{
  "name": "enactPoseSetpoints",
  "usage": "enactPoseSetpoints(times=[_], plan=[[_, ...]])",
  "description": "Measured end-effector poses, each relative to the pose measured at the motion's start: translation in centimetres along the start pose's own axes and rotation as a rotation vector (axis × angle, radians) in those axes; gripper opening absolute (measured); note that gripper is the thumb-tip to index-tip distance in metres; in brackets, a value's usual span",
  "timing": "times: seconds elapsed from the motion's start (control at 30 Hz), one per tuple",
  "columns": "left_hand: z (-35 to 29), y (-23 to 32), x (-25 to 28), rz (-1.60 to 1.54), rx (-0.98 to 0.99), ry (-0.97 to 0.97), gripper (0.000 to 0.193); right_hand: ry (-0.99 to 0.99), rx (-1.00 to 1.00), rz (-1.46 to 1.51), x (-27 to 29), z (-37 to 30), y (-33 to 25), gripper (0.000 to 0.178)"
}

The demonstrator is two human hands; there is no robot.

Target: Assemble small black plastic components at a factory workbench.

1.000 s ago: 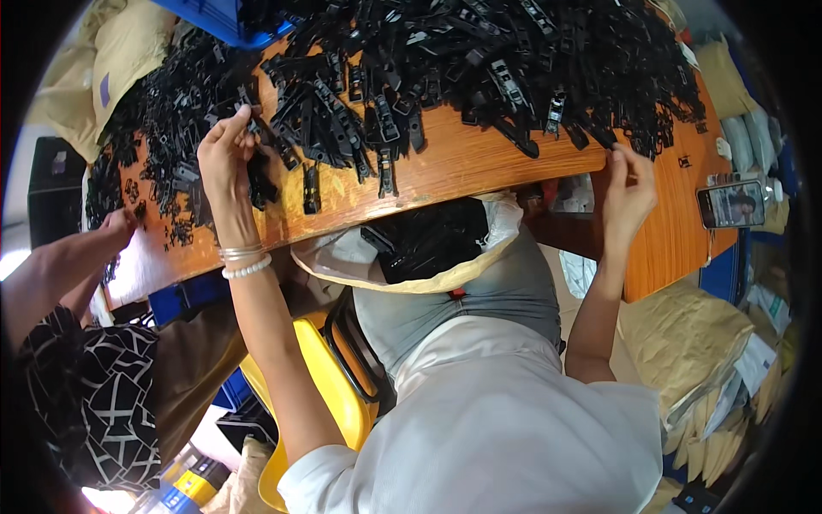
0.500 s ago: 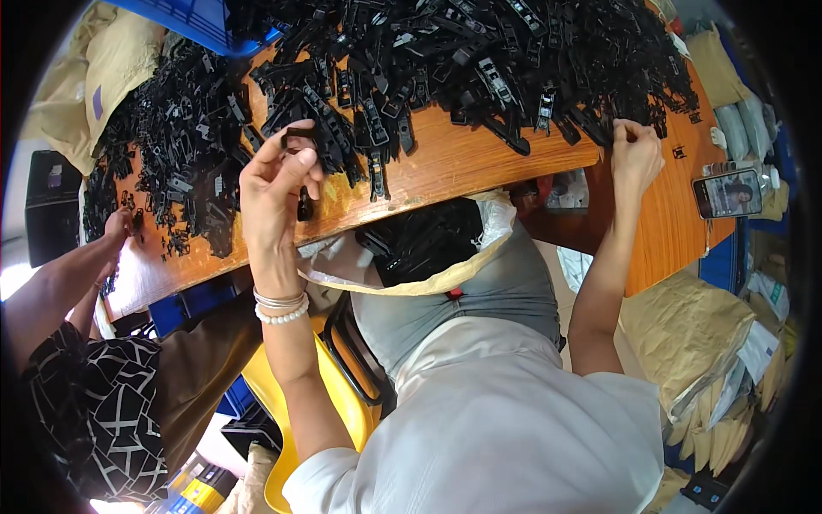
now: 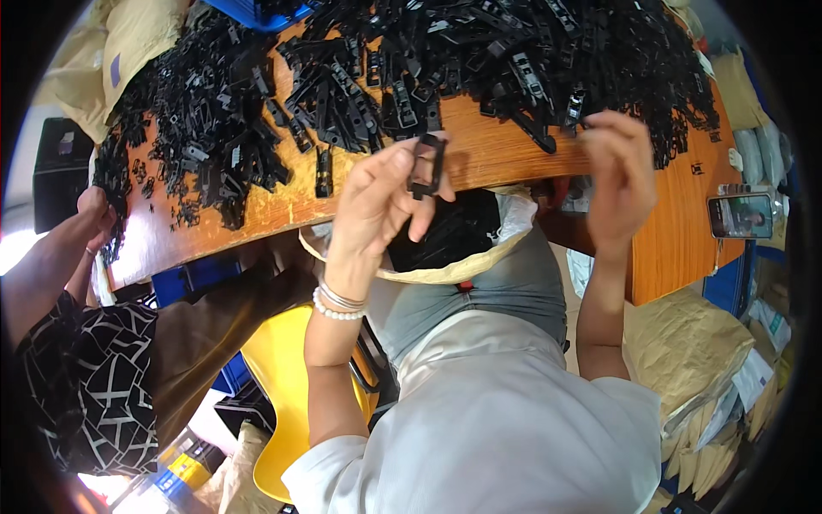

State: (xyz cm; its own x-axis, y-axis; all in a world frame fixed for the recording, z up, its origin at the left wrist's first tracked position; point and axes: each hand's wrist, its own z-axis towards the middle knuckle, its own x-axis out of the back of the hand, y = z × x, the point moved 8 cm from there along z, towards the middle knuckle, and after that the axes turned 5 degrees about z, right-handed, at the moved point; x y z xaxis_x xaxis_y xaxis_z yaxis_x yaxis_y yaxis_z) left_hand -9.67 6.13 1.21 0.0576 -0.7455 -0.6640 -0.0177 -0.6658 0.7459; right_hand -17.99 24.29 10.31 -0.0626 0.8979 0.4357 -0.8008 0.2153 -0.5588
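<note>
My left hand (image 3: 377,197) is raised over the table's near edge, fingers closed on a small black plastic frame (image 3: 425,147) with an open middle. It hangs above the lap sack (image 3: 454,271), which holds black plastic parts. Farther right, my right hand (image 3: 618,184) is lifted at the front of the black parts heap (image 3: 479,51). Motion smears its fingers, so whether it holds anything is unclear. One part (image 3: 574,110) with a shiny metal piece lies just beyond those fingers.
The wooden table (image 3: 505,168) carries the heap across its far side. A blue basket (image 3: 257,12) stands at the back. At left, a co-worker's hand (image 3: 96,210) touches small parts. A phone (image 3: 741,216) stands at the right edge, above brown sacks (image 3: 685,343).
My left hand has moved right with the black plastic frame, from the table to above the sack. My right hand has drawn back from the heap. The view has shifted slightly.
</note>
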Motion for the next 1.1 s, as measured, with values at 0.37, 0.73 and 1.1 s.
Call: enactPoseSetpoints(times=[0.37, 0.73, 1.1], plan=[[-1.1, -1.5, -0.6, -0.118, 0.059, 0.141, 0.032, -0.286, 0.271, 0.249, -6.6, -1.0, -4.9, 0.021], [-1.8, -2.5, -1.1, -0.259, 0.249, -0.034, 0.032, -0.425, 0.275, 0.236, -7.9, -1.3, -5.2, 0.017], [-3.0, -2.9, -1.4, -0.269, 0.291, -0.082, 0.024, -0.57, 0.089, 0.596, -8.6, -1.9, -4.9, 0.015]])
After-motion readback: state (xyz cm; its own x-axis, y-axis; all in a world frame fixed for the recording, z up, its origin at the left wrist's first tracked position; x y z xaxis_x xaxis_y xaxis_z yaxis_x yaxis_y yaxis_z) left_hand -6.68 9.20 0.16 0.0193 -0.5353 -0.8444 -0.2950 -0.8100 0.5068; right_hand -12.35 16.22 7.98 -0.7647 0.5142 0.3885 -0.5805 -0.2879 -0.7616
